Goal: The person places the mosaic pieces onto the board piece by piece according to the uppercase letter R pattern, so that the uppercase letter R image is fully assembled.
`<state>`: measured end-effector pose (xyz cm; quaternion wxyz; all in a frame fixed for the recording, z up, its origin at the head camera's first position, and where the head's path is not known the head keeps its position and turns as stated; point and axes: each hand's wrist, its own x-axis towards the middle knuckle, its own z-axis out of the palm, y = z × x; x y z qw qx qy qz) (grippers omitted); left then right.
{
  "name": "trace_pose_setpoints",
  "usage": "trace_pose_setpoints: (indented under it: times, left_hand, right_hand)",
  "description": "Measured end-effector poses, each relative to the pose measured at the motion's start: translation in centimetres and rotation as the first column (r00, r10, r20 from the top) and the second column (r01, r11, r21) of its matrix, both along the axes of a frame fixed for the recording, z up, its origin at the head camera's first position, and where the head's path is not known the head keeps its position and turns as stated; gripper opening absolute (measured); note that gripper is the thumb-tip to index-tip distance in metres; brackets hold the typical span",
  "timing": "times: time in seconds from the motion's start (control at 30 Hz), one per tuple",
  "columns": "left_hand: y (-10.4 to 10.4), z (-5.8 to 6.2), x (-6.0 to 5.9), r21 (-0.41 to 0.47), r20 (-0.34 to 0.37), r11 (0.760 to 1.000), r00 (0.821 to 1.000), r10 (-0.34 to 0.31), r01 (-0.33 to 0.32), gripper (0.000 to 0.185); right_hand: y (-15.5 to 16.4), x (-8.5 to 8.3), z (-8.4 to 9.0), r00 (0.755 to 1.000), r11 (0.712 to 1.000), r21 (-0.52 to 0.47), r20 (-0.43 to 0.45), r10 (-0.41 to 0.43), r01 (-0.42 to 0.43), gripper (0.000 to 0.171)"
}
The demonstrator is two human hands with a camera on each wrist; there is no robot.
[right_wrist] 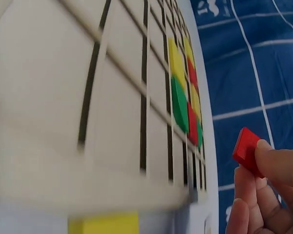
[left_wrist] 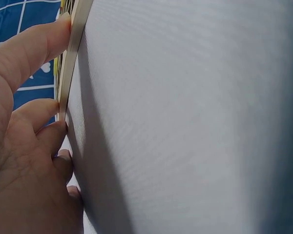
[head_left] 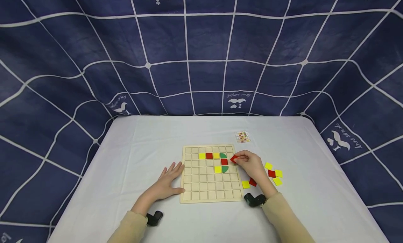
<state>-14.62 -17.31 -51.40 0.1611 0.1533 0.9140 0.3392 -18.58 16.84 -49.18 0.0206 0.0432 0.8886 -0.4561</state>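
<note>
Red tile (head_left: 233, 159) sits pinched in the right hand (head_left: 252, 166) at the right edge of the wooden grid board (head_left: 210, 187), centre of the head view; the left hand (head_left: 168, 181) lies flat, fingers spread against the board's left edge. Loose tiles (head_left: 273, 173) lie to the right. In the left wrist view, straight fingertips (left_wrist: 58, 29) press the board rim (left_wrist: 73, 53) at upper left. In the right wrist view, fingers (right_wrist: 278, 165) grip the red tile at lower right, clear of the board. Best, I judge, to square it over a cell before lowering.
</note>
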Motion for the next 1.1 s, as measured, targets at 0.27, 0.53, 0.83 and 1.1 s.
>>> trace_pose_setpoints:
  times: [0.27,0.53,0.83,1.1]
  left_hand:
    - [-0.1,0.0,0.0,-0.004,0.002,1.0,1.0,-0.005,0.005,0.09]
    - [-0.1,-0.1,-0.1,-0.011,-0.003,1.0,1.0,-0.007,0.007,0.09]
    - [-0.2,0.0,0.0,-0.004,-0.005,1.0,1.0,-0.013,0.013,0.09]
    - [-0.2,0.0,-0.1,-0.004,-0.001,1.0,1.0,-0.014,0.014,0.09]
  right_hand:
    - [-4.1,-0.3,-0.1,0.992,0.991,-0.043,-0.019,0.127,-0.127,0.011]
    - [-6.6,-0.3,-0.8,0.968,0.968,0.015,-0.039,0.249,-0.249,0.008]
    - [-7.5,-0.1,-0.9,0.954,0.951,0.077,-0.016,0.3,-0.298,0.007]
    - [-7.8,0.0,-1.2,0.95,0.944,0.172,-0.084,0.3,-0.282,0.005]
